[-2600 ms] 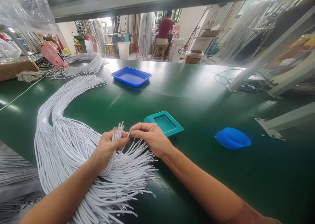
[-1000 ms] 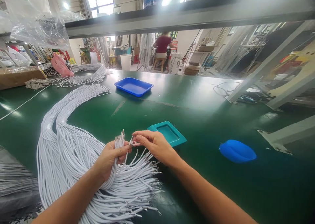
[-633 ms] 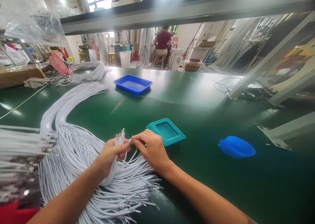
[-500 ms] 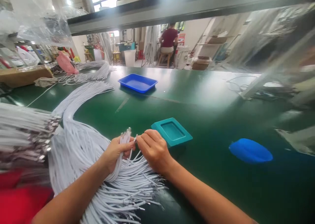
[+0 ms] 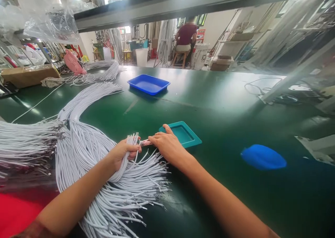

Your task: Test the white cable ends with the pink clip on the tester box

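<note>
Centrally, left hand: closed around a bunch of white cords, whose ends poke up above the fingers.
Right hand: fingers closed over a pinkish piece reaching the left fingertips; its full shape is hidden.
Cord heap: slim, smooth, white, many tips metallic, sweeping in a curve across the green table toward its far edge; the near part is cropped, partly covered by the left forearm.
Second cord bundle: cut off at left, dark tips blurred.
</note>
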The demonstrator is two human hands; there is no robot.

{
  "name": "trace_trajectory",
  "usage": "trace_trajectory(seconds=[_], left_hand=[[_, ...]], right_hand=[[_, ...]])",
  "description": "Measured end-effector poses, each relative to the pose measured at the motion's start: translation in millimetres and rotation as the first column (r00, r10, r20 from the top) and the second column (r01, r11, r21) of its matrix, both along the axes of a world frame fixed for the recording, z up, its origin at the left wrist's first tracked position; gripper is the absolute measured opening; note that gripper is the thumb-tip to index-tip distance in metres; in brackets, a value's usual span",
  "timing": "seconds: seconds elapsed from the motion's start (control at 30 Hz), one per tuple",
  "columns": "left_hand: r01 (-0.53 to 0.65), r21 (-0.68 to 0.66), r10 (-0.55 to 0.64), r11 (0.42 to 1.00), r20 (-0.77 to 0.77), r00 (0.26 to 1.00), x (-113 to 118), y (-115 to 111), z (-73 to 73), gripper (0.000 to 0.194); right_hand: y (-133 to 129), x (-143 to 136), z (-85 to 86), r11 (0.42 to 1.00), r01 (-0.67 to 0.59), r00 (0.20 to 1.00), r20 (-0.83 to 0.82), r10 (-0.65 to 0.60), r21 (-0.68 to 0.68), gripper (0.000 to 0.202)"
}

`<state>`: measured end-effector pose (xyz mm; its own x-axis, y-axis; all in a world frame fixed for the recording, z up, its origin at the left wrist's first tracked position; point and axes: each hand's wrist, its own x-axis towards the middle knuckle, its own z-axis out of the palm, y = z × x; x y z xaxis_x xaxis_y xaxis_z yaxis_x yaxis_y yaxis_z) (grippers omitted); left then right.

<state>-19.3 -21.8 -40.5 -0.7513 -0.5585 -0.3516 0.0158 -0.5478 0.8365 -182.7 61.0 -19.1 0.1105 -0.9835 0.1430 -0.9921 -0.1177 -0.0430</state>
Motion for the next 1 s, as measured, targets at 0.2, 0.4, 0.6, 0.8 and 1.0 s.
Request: trace_trajectory(seconds=[0.2,0.4,0.6,0.8,1.0], left_hand=[[0.044,0.036,-0.044,0.998,0.01,0.999,-0.6,-1.9,-0.3,0.023],[0.084,0.063,-0.085,0.994,0.013,0.996,1.2,-1.7,1.3,0.007],[0.118,0.066,-0.119,0.991,0.006,0.993,4.7,-1.6,1.9,0.004],[0.078,0.067,-0.079,0.995,0.025,0.997,4.6,-0.3,3.1,0.003],[0.068,0.071,-0.07,0.995,0.032,0.997,4.7,-0.1,3.1,0.005]], right_hand=[[-7.0,-2.5,0.6,0.998,-0.021,1.0,-0.018,0.022,0.052,0.018],[-6.0,-0.8,-0.1,0.997,-0.023,0.999,-0.041,0.026,0.075,0.024],[-3.9,1.5,-2.8,1.0,0.017,0.998,0.062,-0.016,-0.018,0.016],[-3.0,2.4,-11.3,0.994,0.063,0.992,0.111,-0.053,-0.088,0.014],[-4.6,0.8,-14.1,0.984,0.051,0.991,0.128,-0.029,-0.17,0.006]])
